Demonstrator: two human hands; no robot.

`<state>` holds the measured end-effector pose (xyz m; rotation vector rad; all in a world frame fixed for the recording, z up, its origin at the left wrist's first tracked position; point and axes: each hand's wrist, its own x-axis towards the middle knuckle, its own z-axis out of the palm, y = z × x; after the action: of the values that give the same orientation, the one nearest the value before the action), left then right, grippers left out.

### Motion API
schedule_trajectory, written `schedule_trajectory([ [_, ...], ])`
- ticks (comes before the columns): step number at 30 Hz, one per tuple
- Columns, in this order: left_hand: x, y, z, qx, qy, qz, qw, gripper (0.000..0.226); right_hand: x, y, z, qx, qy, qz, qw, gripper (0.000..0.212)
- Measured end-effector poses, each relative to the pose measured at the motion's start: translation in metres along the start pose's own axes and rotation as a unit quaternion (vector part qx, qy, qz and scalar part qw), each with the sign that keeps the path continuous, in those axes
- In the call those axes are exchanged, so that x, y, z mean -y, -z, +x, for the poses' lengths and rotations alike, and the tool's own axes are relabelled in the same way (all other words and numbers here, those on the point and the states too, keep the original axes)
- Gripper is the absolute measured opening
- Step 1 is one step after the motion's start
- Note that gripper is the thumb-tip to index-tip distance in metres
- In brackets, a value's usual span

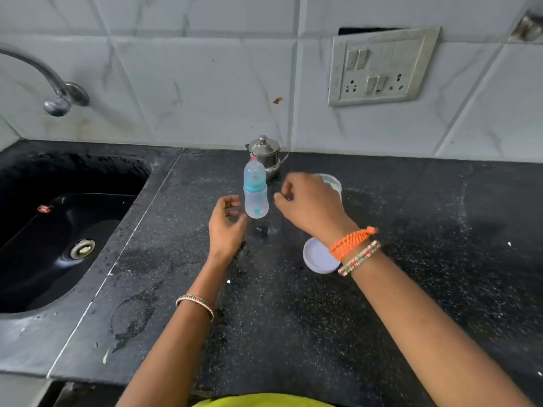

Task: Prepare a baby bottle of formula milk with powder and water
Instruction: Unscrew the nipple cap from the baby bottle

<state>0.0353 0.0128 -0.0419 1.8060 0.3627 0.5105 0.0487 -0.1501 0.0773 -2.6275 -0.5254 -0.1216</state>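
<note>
On the black counter (323, 333), between the sink (58, 230) and a clear tub (335, 183) whose lid (317, 259) lay nearer, stood the capped baby bottle (255, 190), just before a steel pot (264, 151). It looked light, stiff, smooth, easily tipped; best gripped round its body. Clear plastic, teal collar, seemingly empty. The left hand (226, 224) and right hand (308, 204) flanked it, loosely curled, holding nothing.

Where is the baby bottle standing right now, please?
The baby bottle stands upright mid-counter, between the left hand and right hand, just before the steel pot.
</note>
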Motion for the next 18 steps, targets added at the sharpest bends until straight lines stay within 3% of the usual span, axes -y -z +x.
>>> schedule_trajectory([
  [2, 0.001, 0.003, 0.015, 0.005, 0.012, 0.018, 1.0, 0.049, 0.011, -0.007, 0.035, -0.013, 0.046, 0.029, 0.998, 0.034],
  [6, -0.003, -0.003, 0.04, 0.063, -0.012, 0.056, 0.996, 0.072, 0.026, -0.034, 0.09, 0.077, 0.041, -0.021, 0.996, 0.073],
  [9, -0.01, -0.01, 0.048, 0.11, -0.009, 0.057, 0.992, 0.076, 0.032, -0.054, 0.104, 0.092, 0.071, -0.117, 0.986, 0.055],
  [12, -0.007, -0.017, 0.05, 0.091, -0.002, 0.04, 0.995, 0.044, 0.033, -0.061, 0.107, 0.086, 0.092, -0.114, 0.986, 0.042],
  [14, 0.001, -0.017, 0.049, 0.066, -0.002, 0.014, 0.998, 0.036, 0.03, -0.061, 0.106, 0.098, 0.103, -0.1, 0.985, 0.043],
  [18, 0.006, -0.012, 0.051, 0.08, 0.023, -0.039, 0.996, 0.044, 0.028, -0.045, 0.104, 0.206, 0.193, -0.126, 0.951, 0.037],
])
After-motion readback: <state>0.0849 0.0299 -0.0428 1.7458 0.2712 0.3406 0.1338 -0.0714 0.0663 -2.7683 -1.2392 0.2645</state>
